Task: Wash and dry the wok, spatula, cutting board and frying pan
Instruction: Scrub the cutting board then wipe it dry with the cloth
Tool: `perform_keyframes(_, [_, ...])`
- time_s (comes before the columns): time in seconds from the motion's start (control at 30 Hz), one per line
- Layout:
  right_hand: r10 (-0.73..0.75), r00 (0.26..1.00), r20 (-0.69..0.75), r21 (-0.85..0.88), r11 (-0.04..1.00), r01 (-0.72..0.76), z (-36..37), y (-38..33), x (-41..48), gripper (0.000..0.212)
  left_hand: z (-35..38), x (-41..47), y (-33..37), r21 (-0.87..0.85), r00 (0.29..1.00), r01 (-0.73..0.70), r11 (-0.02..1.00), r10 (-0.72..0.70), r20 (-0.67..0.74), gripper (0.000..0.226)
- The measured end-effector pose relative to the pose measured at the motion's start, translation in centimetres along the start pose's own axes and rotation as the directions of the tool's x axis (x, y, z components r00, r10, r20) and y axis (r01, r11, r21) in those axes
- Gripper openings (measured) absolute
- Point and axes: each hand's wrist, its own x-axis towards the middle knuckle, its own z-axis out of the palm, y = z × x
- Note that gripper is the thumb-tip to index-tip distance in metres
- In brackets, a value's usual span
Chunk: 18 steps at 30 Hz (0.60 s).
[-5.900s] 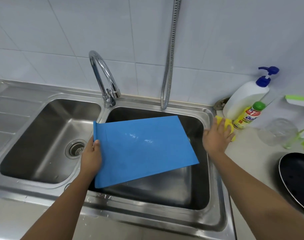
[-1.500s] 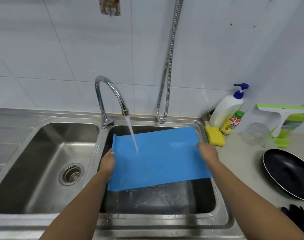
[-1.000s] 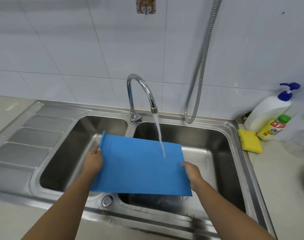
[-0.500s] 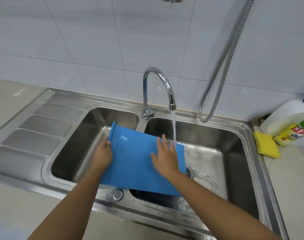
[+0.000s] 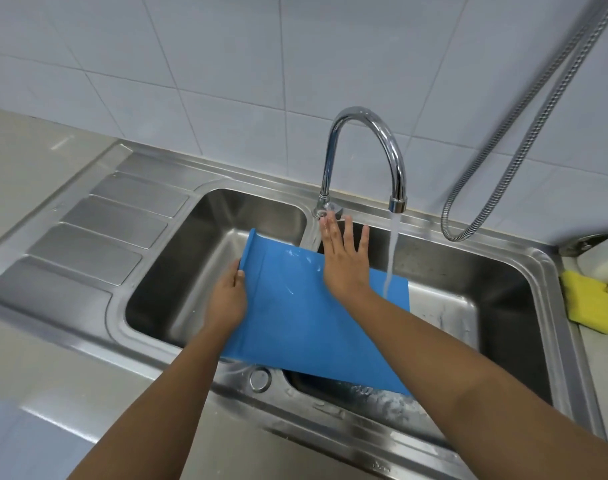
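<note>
A thin blue cutting board [image 5: 295,323] lies tilted across the divider of the double steel sink [image 5: 330,427]. My left hand [image 5: 226,296] grips the board's left edge, next to its raised lip. My right hand [image 5: 346,261] is open with fingers spread, flat over the board's far edge, fingertips close to the tap's base. Water runs from the curved tap [image 5: 365,157] and hits the board's right end. The wok, spatula and frying pan are out of view.
A yellow sponge [image 5: 590,306] lies on the counter at the right, by a white bottle [image 5: 604,263]. A metal shower hose [image 5: 524,133] hangs on the tiled wall. The ribbed draining board [image 5: 98,233] lies left of the sink.
My right hand let go of the board's right edge and slid flat over its surface towards the far edge. The board shifted left across the divider; the view swung left too.
</note>
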Motion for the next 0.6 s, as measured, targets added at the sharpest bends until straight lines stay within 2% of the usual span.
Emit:
perform_keyframes(0.17, [0.122, 0.992, -0.021, 0.107, 0.987, -0.119, -1.4, -0.6, 2.2, 0.095, 0.0, 0.3, -0.7, -0.018, 1.0, -0.001, 1.0, 0.001, -0.006, 0.039])
perform_keyframes(0.27, [0.242, 0.97, -0.003, 0.181, 0.954, -0.237, -2.7, -0.2, 4.7, 0.086, -0.1, 0.1, -0.7, -0.013, 1.0, -0.014, 1.0, 0.014, -0.006, 0.039])
perform_keyframes(0.4, [0.259, 0.965, 0.043, 0.237, 0.936, -0.261, -3.2, 0.1, 5.7, 0.086, 0.0, 0.2, -0.9, -0.016, 1.0, 0.0, 1.0, 0.0, -0.003, 0.04])
perform_keyframes(0.5, [0.248, 0.967, 0.057, 0.355, 0.9, -0.252, -3.0, 0.6, 4.6, 0.086, 0.1, 0.3, -1.1, 0.002, 1.0, 0.012, 1.0, -0.012, -0.007, 0.041])
perform_keyframes(0.6, [0.31, 0.945, 0.1, 0.403, 0.856, -0.324, -1.6, 2.3, 1.8, 0.088, 0.2, 0.3, -1.1, 0.001, 1.0, 0.009, 1.0, -0.009, -0.007, 0.041])
